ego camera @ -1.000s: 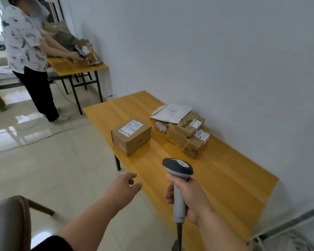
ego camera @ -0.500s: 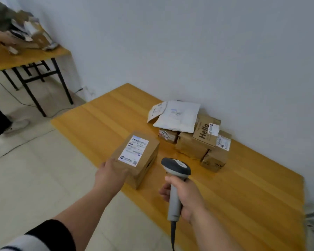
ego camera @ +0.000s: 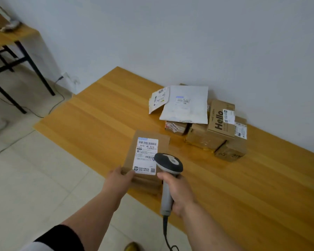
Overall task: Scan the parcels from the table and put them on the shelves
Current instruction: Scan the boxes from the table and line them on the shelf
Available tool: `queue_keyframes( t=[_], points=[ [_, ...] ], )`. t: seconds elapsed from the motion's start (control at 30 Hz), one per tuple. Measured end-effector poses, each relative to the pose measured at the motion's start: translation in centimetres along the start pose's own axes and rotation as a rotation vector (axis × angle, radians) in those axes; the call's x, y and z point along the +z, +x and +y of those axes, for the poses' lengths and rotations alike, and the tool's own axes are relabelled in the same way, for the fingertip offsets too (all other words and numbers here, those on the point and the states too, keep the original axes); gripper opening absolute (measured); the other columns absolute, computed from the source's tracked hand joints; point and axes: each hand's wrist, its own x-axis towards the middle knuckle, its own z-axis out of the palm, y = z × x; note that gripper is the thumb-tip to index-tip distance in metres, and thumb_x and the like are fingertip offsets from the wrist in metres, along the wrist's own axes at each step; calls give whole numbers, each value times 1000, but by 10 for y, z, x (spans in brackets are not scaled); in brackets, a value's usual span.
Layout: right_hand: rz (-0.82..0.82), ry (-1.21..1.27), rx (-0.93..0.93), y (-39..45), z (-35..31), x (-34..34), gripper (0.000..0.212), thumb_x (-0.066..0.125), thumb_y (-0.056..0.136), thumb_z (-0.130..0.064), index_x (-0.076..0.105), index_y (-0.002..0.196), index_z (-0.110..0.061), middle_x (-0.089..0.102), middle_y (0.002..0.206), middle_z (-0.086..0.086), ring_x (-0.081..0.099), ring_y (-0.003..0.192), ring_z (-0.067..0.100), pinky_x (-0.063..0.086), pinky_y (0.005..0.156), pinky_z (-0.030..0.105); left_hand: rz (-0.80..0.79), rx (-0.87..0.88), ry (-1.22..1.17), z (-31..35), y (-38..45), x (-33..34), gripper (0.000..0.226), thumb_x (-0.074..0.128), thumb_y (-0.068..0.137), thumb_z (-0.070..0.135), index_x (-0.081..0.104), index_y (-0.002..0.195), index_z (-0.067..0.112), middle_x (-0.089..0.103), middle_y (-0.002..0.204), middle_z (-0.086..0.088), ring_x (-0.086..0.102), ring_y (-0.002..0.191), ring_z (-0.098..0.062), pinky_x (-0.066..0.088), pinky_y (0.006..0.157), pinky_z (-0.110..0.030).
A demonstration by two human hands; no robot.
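Parcel (ego camera: 149,156): at the surface's (ego camera: 98,120) near edge, label up.
Left hand (ego camera: 119,180): fingers curled on the parcel's near-left corner.
Right hand (ego camera: 178,192): fingers wrapped round scanner (ego camera: 168,171), head over the label.

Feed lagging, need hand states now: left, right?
Left hand: grips the labelled box.
Right hand: grips the scanner.

Landmark: parcel pile (ego camera: 205,122) | Behind: wall (ego camera: 188,37), touching, no passage | Left and front: bare table (ego camera: 101,113), passable | Near edge: labelled box (ego camera: 147,156) obstructs
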Motion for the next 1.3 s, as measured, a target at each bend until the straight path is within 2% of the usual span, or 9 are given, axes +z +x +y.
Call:
queue_keyframes(
  t=[0.17, 0.33, 0.43, 0.53, 0.7, 0.87, 1.0, 1.13, 1.3],
  points=[
    [95, 79, 4, -6, 6, -17, 25, 74, 85, -21, 66, 107, -16, 70, 107, 11, 61, 103, 32, 49, 93, 47, -80, -40, -225, -2, -19, 9, 32, 58, 95, 45, 65, 115, 20, 63, 100, 3, 56, 90, -15, 42, 71, -28],
    [61, 247, -16, -23, 6, -48, 24, 71, 88, -15, 65, 111, -18, 72, 103, 12, 64, 104, 35, 51, 97, 60, -203, -36, -451, 0, -45, 28, 38, 63, 91, 49, 53, 121, 29, 56, 114, 6, 48, 106, -18, 33, 89, -42],
    [56, 316, -67, -40, 5, -65, 25, 69, 88, -12, 65, 112, -18, 73, 103, 12, 65, 103, 32, 50, 97, 60, -279, -43, -554, 6, -60, 38, 38, 69, 88, 45, 48, 114, 27, 61, 119, 0, 54, 108, -22, 46, 95, -54],
    [74, 343, -137, -57, -2, -84, 23, 69, 88, -11, 66, 110, -18, 72, 105, 11, 65, 103, 30, 51, 96, 60, -308, 17, -564, 9, -72, 48, 64, 80, 73, 49, 43, 119, 23, 59, 124, -6, 58, 110, -26, 52, 93, -52],
    [65, 298, -207, -86, -12, -121, 21, 70, 87, -9, 65, 107, -8, 69, 103, 10, 63, 99, 27, 50, 96, 62, -504, 45, -573, 15, -102, 64, 111, 90, 46, 48, 39, 144, 42, 65, 126, -1, 59, 110, -25, 49, 85, -39],
    [91, 201, -305, -115, -14, -165, 13, 67, 86, 0, 66, 99, -6, 67, 101, 10, 62, 96, 27, 54, 88, 59, -545, 172, -539, 27, -134, 84, 113, 90, 38, 34, 43, 140, 44, 73, 112, 1, 62, 103, -26, 52, 86, -41],
    [97, 143, -412, -142, -14, -198, 17, 74, 82, -2, 69, 97, -6, 63, 86, 11, 58, 74, 21, 51, 59, 36, -489, 317, -523, 45, -156, 97, 106, 88, 37, 32, 43, 132, 50, 75, 102, 9, 67, 93, -20, 54, 78, -36],
    [15, 35, -466, -163, -10, -219, 13, 81, 81, -15, 73, 91, -13, 59, 67, 12, 54, 62, 25, 48, 60, 37, -473, 397, -527, 57, -174, 109, 120, 89, 36, 31, 33, 140, 52, 73, 108, 9, 68, 101, -20, 55, 70, -29],
    [-15, -34, -513, -181, -6, -231, 19, 85, 72, -29, 75, 84, -18, 60, 64, 11, 55, 60, 25, 48, 62, 37, -464, 444, -524, 60, -186, 123, 147, 96, 30, 31, 18, 153, 49, 62, 127, 2, 63, 113, -24, 55, 83, -37]
  ],
)
